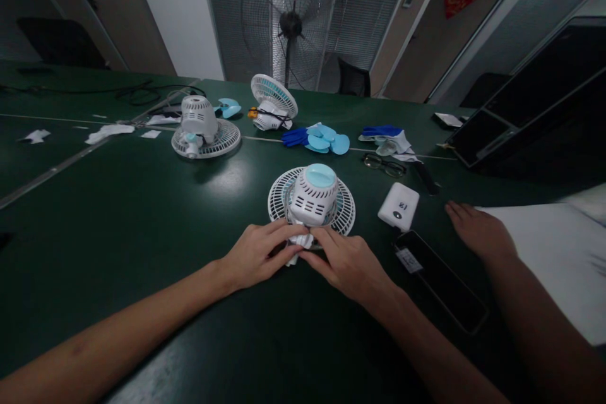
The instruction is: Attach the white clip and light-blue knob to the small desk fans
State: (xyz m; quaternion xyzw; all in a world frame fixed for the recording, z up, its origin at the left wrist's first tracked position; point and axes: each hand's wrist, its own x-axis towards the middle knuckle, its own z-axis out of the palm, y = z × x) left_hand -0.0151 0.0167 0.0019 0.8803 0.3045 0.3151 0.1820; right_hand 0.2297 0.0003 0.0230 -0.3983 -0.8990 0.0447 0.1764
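Note:
A small white fan (312,199) with a light blue cap on its motor housing lies grille-down on the green table in front of me. My left hand (260,252) pinches the white clip part (303,240) at the fan's near side. From the other side, my right hand (348,262) closes its thumb and fingers on that same part. The fingertips of both hands nearly meet and cover much of it. Behind the fan lie light blue fan blades (327,139), beside a blue glove (294,137).
Another white fan (199,123) lies grille-down at the left, and a third fan (274,101) leans behind. Glasses (384,165), a white power bank (399,206) and a black phone (440,281) lie at the right. Another person's hand (480,230) rests near white paper (544,252).

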